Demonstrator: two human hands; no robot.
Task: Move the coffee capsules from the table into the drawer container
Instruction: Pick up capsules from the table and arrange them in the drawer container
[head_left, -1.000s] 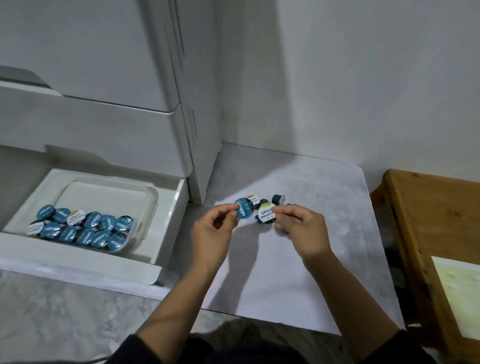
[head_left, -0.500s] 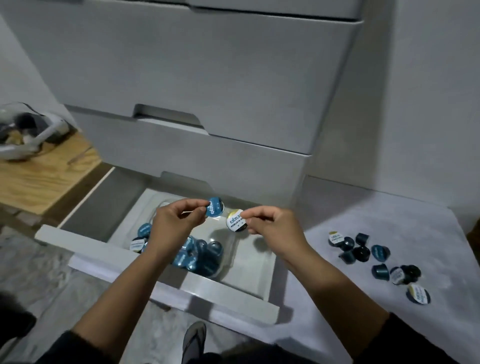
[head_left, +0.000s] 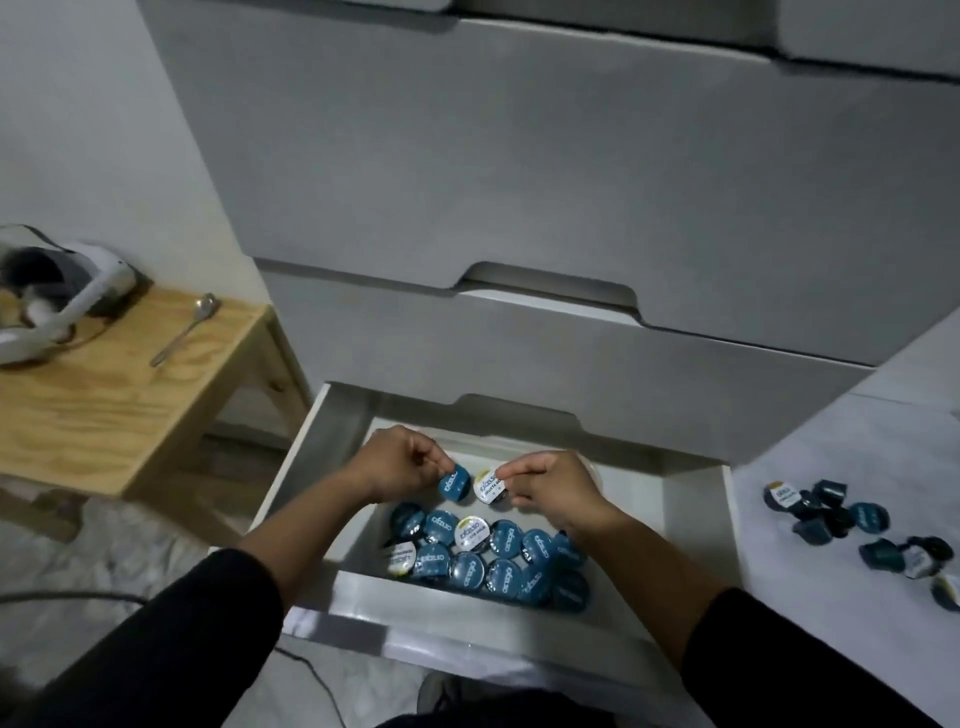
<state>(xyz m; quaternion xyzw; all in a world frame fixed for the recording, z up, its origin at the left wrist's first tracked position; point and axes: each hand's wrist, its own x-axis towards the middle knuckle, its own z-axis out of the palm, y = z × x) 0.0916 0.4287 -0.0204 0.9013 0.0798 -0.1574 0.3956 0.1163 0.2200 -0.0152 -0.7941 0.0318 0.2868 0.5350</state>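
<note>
Here, a blue capsule (head_left: 454, 482) is pinched by the left hand (head_left: 396, 466) and a white capsule (head_left: 490, 486) by the right hand (head_left: 551, 486), above the container (head_left: 596, 474) in the open drawer (head_left: 696, 512); further capsules (head_left: 866, 535) are left on the table (head_left: 841, 467).

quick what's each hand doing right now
Left hand: closed, pinching a blue capsule over the open drawer.
Right hand: closed, pinching a white-lidded capsule beside it.

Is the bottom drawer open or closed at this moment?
Open. The bottom drawer is pulled out from the cabinet, and the capsules lying inside it are visible from above.
</note>
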